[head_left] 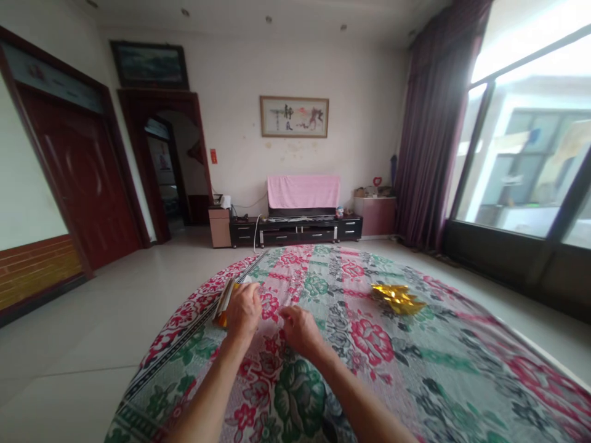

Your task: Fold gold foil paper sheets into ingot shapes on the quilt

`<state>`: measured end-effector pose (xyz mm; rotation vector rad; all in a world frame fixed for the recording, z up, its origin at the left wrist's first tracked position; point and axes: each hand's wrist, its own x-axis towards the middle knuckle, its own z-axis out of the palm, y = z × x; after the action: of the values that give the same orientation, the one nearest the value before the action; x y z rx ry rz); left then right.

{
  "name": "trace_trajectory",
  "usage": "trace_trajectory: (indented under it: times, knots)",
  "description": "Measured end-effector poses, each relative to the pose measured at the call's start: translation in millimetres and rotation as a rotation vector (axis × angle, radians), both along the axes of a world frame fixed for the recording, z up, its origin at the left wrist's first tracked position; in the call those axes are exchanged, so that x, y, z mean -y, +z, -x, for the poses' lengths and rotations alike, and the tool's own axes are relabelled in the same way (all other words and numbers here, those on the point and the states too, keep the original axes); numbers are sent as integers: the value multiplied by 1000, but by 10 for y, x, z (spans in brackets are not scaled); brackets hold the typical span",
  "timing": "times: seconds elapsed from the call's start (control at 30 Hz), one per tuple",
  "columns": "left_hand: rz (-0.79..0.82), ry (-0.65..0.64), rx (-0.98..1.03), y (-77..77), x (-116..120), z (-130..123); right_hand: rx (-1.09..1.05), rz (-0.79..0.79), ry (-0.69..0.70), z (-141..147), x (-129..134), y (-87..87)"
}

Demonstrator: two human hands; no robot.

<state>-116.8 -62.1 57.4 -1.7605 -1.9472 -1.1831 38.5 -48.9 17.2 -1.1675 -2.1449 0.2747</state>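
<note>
My left hand [244, 311] is at the left part of a cloth-covered round table, its fingers curled inward. Just beside it, partly behind it, is a stack of shiny gold and silver paper [223, 307]; whether the fingers touch the stack is not clear. A small whitish patch shows beyond the knuckles. To the right, my right hand [301, 327] hovers low over the cloth with fingers bent in a closed curl. Its fingertips are partly hidden, and nothing shows between them. Farther right lies a pile of folded gold foil pieces [399, 299], apart from both hands.
A red, green and white flowered tablecloth [369, 381] covers the table, whose curved edge runs round the far side. Beyond stand a low black TV cabinet [298, 235], a screen under a pink cloth [303, 192] and a purple curtain [422, 141]. Tiled floor surrounds it.
</note>
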Motion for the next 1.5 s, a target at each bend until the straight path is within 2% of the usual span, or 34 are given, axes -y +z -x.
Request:
trace_trajectory:
  times: [0.17,0.33,0.47,0.63,0.83,1.1,1.3,1.5]
  knots:
    - [196,145,-58,-16,-40,238,-138,3,-2,149,54,-152]
    - [352,274,-39,-34,-47,256,-163,-32,15,114,54,-223]
    - [451,321,15,-62,-52,277,-168,-43,27,112,65,-216]
    - [371,321,15,-91,-56,331,-180,-50,39,116,68,-229]
    - [426,349,17,-105,-58,380,-183,-49,43,113,57,-227]
    - [349,332,42,-134,-66,415,-179,-37,43,112,73,-217]
    - [239,319,147,-169,-69,428,-163,-26,43,114,69,-211]
    - [244,317,256,-165,-106,449,-168,-32,39,115,75,-205]
